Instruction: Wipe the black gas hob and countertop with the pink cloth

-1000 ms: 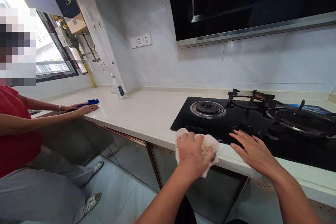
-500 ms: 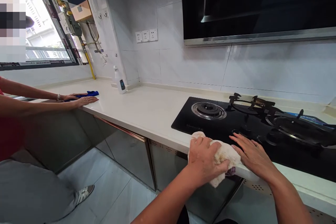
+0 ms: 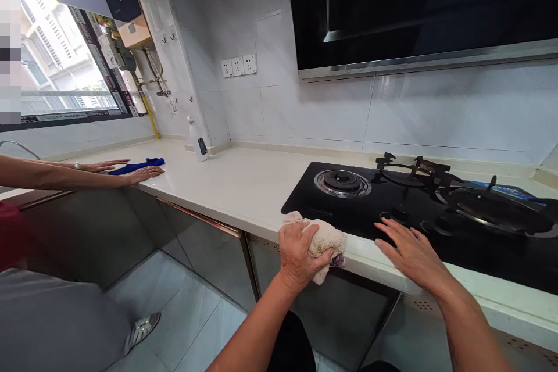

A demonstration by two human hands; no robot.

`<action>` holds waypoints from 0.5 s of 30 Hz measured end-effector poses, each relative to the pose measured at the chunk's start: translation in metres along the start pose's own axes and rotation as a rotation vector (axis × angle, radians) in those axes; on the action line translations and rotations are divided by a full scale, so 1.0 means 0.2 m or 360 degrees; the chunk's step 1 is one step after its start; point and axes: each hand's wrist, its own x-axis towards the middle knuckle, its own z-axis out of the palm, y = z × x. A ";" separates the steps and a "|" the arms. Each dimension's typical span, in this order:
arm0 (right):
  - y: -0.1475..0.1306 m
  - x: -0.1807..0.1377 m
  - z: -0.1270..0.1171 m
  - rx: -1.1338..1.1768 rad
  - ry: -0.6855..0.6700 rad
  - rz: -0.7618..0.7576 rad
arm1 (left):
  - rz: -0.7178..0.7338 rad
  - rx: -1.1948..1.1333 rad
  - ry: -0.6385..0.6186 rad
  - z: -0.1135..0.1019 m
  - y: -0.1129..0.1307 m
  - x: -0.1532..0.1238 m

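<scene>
Cream terry towel (image 3: 325, 242) bunched under the left hand (image 3: 299, 256) at the front edge of the pale stone countertop (image 3: 244, 180).

Left to right: a co-worker's hand (image 3: 146, 173) rests flat against a blue cloth (image 3: 137, 166) on the countertop. A white spray bottle (image 3: 199, 142) stands at the wall. The left hand is closed, its fingers curled over the towel, which overhangs the countertop edge at the near corner of the black glass gas hob (image 3: 305, 203). The towel's long axis runs along that edge, pointing toward the right hand (image 3: 412, 256). The left hand is the nearer. The right hand is open and holds nothing, its fingertips flat on the hob glass, well clear of the towel.
</scene>
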 end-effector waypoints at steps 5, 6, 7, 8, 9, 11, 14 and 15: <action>0.00 0.00 0.00 0.0001 0.0005 0.0002 | -0.0004 0.0007 -0.0016 0.00 0.01 0.00; 0.00 0.00 0.00 0.0002 -0.0002 0.0005 | -0.0010 0.0006 -0.0027 -0.01 0.01 0.00; 0.00 0.00 0.00 0.0003 -0.0006 0.0008 | -0.0015 0.0007 -0.0036 -0.01 0.01 0.00; 0.00 0.00 0.00 0.0003 -0.0007 0.0010 | -0.0023 0.0010 -0.0042 -0.01 0.01 0.00; 0.00 0.00 0.00 0.0002 -0.0005 0.0014 | -0.0029 0.0012 -0.0049 -0.01 0.02 0.00; 0.00 0.00 0.00 -0.0001 -0.0001 0.0014 | -0.0039 0.0017 -0.0059 -0.01 0.02 0.00; 0.01 0.00 0.00 0.0004 0.0011 -0.0004 | -0.0056 0.0023 -0.0064 -0.01 0.02 -0.01; 0.01 0.00 0.00 0.0007 0.0018 -0.0013 | -0.0065 0.0026 -0.0069 -0.01 0.02 -0.01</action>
